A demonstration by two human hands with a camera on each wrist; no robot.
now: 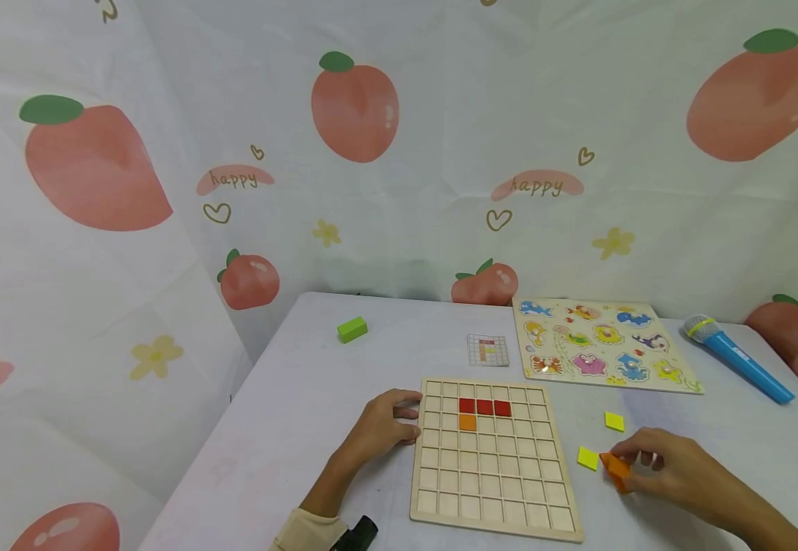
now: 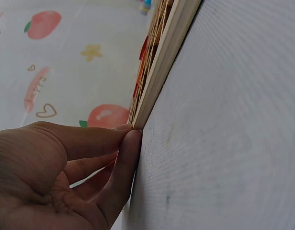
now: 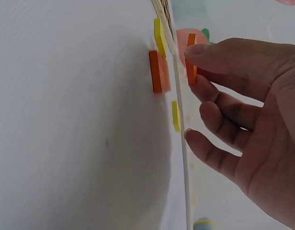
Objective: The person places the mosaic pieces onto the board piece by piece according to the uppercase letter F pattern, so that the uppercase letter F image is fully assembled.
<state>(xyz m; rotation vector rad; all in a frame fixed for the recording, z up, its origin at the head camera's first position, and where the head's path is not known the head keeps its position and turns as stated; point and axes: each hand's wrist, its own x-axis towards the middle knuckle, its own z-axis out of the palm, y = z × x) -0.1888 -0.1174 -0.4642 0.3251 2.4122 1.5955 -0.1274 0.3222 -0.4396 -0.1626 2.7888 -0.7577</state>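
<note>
A wooden grid board [image 1: 498,490] lies on the table, with three red tiles [image 1: 484,407] in a row and one orange tile [image 1: 467,422] under the leftmost. At the board's left edge, my left hand [image 1: 381,428] grips the rim between thumb and fingers; the left wrist view shows the fingertips on the board's edge [image 2: 159,62]. My right hand [image 1: 670,467] pinches a flat orange tile [image 3: 191,76] between thumb and index finger, raised over a second orange tile [image 3: 156,72] on the table. Two yellow tiles [image 1: 587,458] [image 1: 614,422] lie close by.
Beyond the board lies a small card with a coloured grid pattern [image 1: 487,350]. An animal puzzle board [image 1: 594,340] and a blue toy microphone [image 1: 743,363] are at the back right. A green block [image 1: 353,330] sits at the back left.
</note>
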